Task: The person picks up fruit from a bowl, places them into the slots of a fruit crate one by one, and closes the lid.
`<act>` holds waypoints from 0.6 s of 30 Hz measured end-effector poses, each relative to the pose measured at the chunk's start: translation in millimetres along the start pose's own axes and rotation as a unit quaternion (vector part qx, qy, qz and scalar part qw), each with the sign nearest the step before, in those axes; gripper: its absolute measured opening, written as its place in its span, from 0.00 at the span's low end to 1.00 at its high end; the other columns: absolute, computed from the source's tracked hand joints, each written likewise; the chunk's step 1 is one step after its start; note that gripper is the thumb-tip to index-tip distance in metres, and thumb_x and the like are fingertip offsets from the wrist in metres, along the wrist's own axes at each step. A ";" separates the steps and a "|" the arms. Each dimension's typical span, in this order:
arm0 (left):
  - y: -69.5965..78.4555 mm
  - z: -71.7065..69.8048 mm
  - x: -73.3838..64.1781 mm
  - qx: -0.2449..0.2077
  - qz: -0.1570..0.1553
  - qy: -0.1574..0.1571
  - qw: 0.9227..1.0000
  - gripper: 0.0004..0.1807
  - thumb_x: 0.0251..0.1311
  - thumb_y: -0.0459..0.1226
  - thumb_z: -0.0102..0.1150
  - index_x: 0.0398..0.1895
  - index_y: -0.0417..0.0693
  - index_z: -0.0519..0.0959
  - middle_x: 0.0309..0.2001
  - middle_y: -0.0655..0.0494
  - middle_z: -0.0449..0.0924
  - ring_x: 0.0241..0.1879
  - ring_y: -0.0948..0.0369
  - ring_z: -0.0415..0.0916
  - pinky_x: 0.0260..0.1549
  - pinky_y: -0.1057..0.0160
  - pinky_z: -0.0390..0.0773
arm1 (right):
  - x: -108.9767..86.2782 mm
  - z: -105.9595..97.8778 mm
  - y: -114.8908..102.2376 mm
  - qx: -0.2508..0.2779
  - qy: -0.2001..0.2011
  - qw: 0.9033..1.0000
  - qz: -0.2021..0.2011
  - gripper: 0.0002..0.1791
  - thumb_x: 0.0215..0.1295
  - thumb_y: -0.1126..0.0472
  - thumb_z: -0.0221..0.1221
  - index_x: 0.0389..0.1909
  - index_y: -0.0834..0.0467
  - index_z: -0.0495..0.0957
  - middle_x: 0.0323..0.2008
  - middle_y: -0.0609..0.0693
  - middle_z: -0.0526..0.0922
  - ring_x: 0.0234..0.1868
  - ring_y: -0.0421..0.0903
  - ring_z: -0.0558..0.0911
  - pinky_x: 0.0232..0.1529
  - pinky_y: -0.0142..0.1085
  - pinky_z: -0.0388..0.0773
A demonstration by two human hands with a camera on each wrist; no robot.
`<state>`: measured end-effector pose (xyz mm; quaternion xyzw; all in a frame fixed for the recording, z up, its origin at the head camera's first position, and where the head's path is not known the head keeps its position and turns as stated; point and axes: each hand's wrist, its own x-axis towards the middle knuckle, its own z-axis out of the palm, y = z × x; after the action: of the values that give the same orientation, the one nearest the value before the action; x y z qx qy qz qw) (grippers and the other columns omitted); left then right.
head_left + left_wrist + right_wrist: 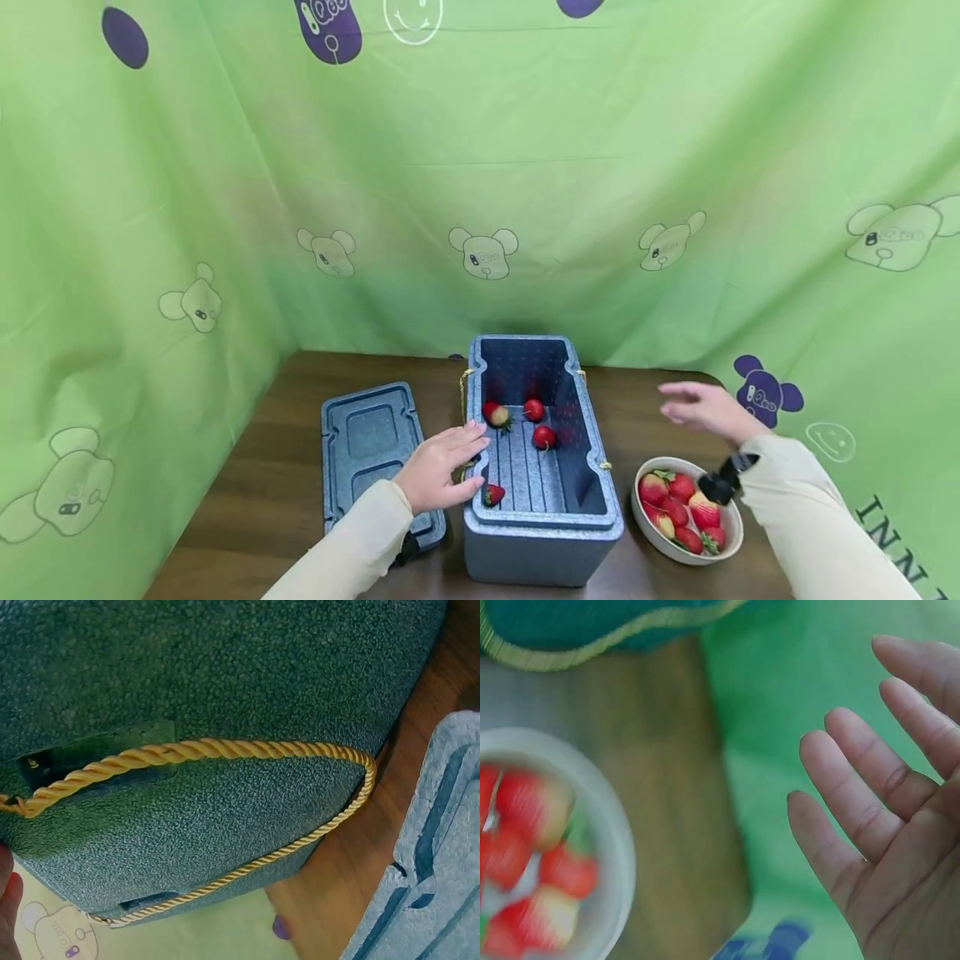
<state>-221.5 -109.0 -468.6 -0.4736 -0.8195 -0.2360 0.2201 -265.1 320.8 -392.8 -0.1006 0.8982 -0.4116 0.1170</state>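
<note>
A blue-grey foam box [542, 542] stands uncovered, with strawberries [493, 495] and round red fruits [544, 437] lying apart on its ribbed floor. My left hand [444, 467] rests at the box's left rim, fingers extended and thumb spread toward the near corner. In the left wrist view, only fingertips [7, 900] show at the edge, beside the box wall with its gold rope [225, 748]. My right hand [705, 408] is raised over the table beyond a white bowl [651, 533] of strawberries [687, 540]. Its palm and spread fingers [851, 795] hold nothing.
The box's blue-grey lid [372, 433] lies flat on the brown wooden table [247, 500], left of the box and partly under my left forearm. A green printed curtain [525, 167] hangs behind and along both sides of the table.
</note>
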 end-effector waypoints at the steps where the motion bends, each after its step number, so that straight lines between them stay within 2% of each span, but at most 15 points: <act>1: 0.9 1.7 -1.3 0.001 0.003 0.004 1.000 0.27 0.66 0.48 0.50 0.54 0.34 0.78 0.58 0.42 0.76 0.60 0.51 0.72 0.59 0.58 0.69 | -6.6 -0.1 12.1 0.002 0.003 1.000 0.011 0.31 0.65 0.63 0.57 0.62 0.78 0.60 0.46 0.69 0.80 0.38 0.46 0.83 0.45 0.46 0.80; 3: 2.3 4.1 -3.5 0.009 0.007 0.008 1.000 0.28 0.68 0.50 0.47 0.53 0.34 0.79 0.57 0.42 0.76 0.60 0.51 0.72 0.59 0.58 0.69 | -18.8 0.4 32.8 0.005 0.003 0.999 0.033 0.31 0.65 0.63 0.57 0.61 0.79 0.58 0.45 0.70 0.80 0.37 0.44 0.83 0.43 0.43 0.81; 6: 3.1 5.0 -4.7 0.031 0.016 0.013 0.999 0.31 0.70 0.52 0.40 0.52 0.35 0.80 0.56 0.44 0.78 0.59 0.51 0.73 0.58 0.57 0.70 | -33.1 4.1 54.6 0.009 -0.005 0.999 0.040 0.31 0.65 0.64 0.57 0.60 0.82 0.57 0.44 0.71 0.80 0.35 0.44 0.84 0.39 0.38 0.82; 10: 2.7 4.0 -2.2 0.055 0.029 0.020 0.998 0.36 0.72 0.55 0.28 0.51 0.36 0.80 0.55 0.45 0.79 0.57 0.52 0.75 0.57 0.55 0.71 | -45.8 15.1 71.6 0.034 -0.014 0.998 0.042 0.31 0.64 0.66 0.56 0.59 0.84 0.56 0.45 0.75 0.78 0.38 0.50 0.84 0.39 0.39 0.82; 13: 1.7 2.9 1.4 0.067 0.037 0.030 0.997 0.40 0.72 0.56 0.22 0.51 0.37 0.81 0.53 0.45 0.80 0.56 0.52 0.76 0.57 0.54 0.72 | -51.8 24.6 82.0 0.040 0.006 0.997 0.063 0.31 0.62 0.68 0.56 0.59 0.84 0.57 0.47 0.78 0.75 0.43 0.57 0.83 0.39 0.42 0.82; 16: 0.6 2.1 4.4 0.078 0.043 0.032 0.996 0.41 0.71 0.57 0.20 0.50 0.38 0.81 0.52 0.45 0.80 0.56 0.52 0.76 0.58 0.54 0.71 | -56.2 31.8 93.0 0.022 0.021 0.996 0.081 0.30 0.60 0.69 0.57 0.58 0.83 0.60 0.47 0.78 0.75 0.43 0.57 0.83 0.39 0.39 0.82; 18: -0.1 1.8 5.0 0.079 0.043 0.030 0.996 0.41 0.71 0.57 0.20 0.50 0.38 0.82 0.52 0.46 0.80 0.56 0.53 0.76 0.58 0.56 0.71 | -58.8 37.0 100.3 0.031 0.024 0.995 0.096 0.31 0.59 0.70 0.57 0.58 0.83 0.60 0.46 0.78 0.75 0.40 0.54 0.83 0.38 0.38 0.82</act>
<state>-224.1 -104.6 -467.2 -0.4820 -0.8078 -0.1746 0.2909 -206.7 374.9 -485.3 -0.0002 0.8929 -0.4285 0.1379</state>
